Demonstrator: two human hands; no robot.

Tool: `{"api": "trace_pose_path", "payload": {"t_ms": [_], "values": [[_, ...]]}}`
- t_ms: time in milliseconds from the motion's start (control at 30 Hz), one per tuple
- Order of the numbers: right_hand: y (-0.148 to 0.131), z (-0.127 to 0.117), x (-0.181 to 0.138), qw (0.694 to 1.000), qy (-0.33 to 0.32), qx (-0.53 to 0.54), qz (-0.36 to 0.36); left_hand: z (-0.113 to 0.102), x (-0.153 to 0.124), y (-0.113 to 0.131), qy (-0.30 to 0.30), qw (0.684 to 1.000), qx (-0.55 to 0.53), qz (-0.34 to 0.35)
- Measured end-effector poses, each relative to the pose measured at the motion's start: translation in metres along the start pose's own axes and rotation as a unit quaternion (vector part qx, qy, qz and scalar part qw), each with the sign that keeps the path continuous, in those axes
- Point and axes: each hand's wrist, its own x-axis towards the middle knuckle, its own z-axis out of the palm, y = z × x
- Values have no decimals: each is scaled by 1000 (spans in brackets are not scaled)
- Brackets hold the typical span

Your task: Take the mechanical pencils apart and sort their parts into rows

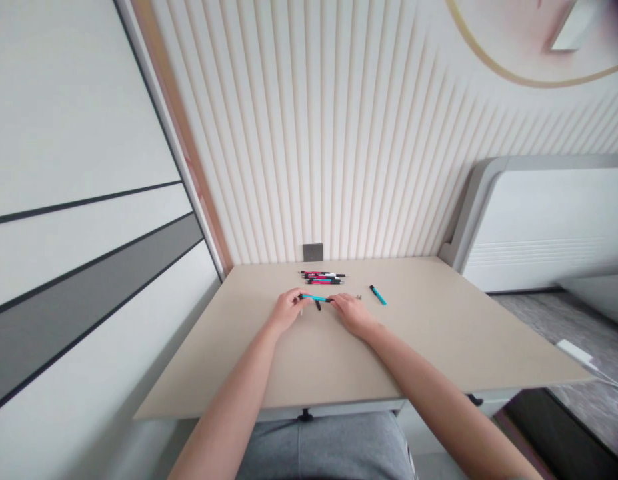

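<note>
A blue pen with black ends [316, 298] stretches between my two hands, low over the desk. My left hand [289, 308] is closed on its left end, and my right hand [353, 313] pinches its black right end. Just below the pen lies a small black pen part [318, 305], partly hidden. By my right fingertips are tiny metallic bits [359, 297], too small to name. A blue pen barrel with a black end [377, 295] rests to the right of my right hand.
Several red, black and blue pens [323, 278] lie in a pile toward the back of the beige desk [439, 347]. Behind it rises a ribbed wall with a dark socket plate [313, 252]. A white cabinet [89, 267] stands at left, a bed headboard [539, 220] at right.
</note>
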Motion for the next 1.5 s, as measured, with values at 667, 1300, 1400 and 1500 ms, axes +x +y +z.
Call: {"api": "trace_pose_path", "payload": {"t_ms": [667,1300,1400,1500], "values": [[-10,-14,-3,996,56,-66,-17,3,1,-6,-36,992,-109,-56],[5,-19,-5,992,24,116,38,8,-2,-6,-71,990,-123,-27],[6,-18,-6,996,36,77,23,7,-2,-9,-87,984,-148,-39],[6,-16,-6,998,34,44,20,7,0,-12,-92,980,-166,-55]]}}
